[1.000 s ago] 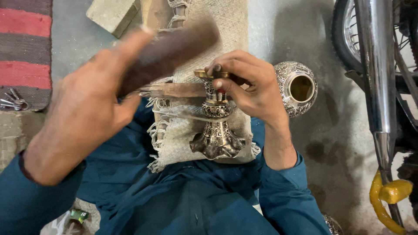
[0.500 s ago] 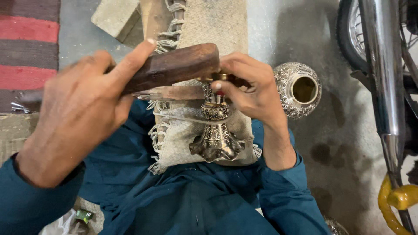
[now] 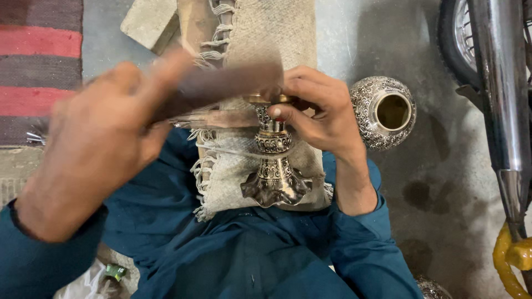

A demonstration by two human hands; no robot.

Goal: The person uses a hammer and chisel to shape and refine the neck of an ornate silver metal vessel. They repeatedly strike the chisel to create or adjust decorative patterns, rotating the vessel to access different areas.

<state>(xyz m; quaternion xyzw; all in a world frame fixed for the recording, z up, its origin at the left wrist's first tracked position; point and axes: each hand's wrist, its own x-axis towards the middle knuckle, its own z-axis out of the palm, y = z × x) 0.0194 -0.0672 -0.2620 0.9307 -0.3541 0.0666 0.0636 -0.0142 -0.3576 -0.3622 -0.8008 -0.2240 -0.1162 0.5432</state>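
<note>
two hands at an ornate metal stand on a cloth-covered lap.
left hand (image 3: 105,144) grips a dark wooden block (image 3: 221,86), blurred, raised just left of the stand's top; right hand (image 3: 318,111) pinches the brass top of the engraved metal stand (image 3: 274,160), which lies on the fringed cloth (image 3: 271,39) between both wrists. risk, as i judge it: the block could catch the right fingers, so close to the top, or tip the stand off the cloth. right of the right hand, an engraved round pot (image 3: 383,112) on the floor. below the left wrist, a small green labelled item (image 3: 115,271), too small to tell.
</note>
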